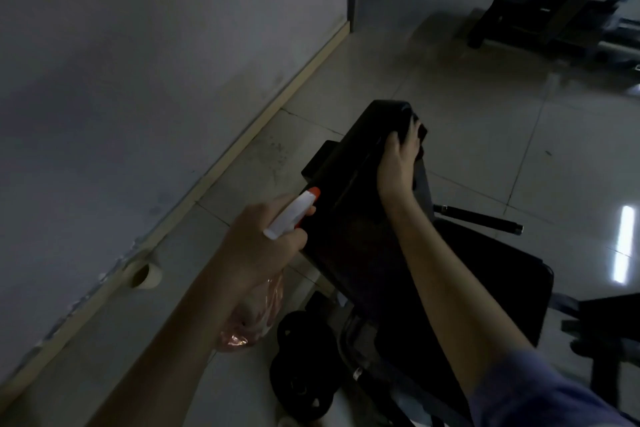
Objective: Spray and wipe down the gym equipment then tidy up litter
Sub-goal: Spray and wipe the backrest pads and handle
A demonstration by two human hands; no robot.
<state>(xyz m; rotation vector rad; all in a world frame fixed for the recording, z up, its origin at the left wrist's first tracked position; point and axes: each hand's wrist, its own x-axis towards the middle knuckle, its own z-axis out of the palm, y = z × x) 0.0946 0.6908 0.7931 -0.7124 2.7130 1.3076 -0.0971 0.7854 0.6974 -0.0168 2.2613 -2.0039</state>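
My left hand [258,246] grips a spray bottle [254,317] with a clear pinkish body and a white trigger head with an orange nozzle [294,213], held just left of a black padded bench [349,204]. My right hand [398,163] presses a dark cloth [417,132] onto the far end of the bench pad, fingers curled over the cloth. The room is dim and the cloth is hard to tell apart from the pad.
A white wall [138,62] with a beige skirting runs along the left. Black weight plates [301,367] lie on the tiled floor by the bench base. A black bar [478,218] sticks out to the right. Another bench machine [540,7] stands at the far right.
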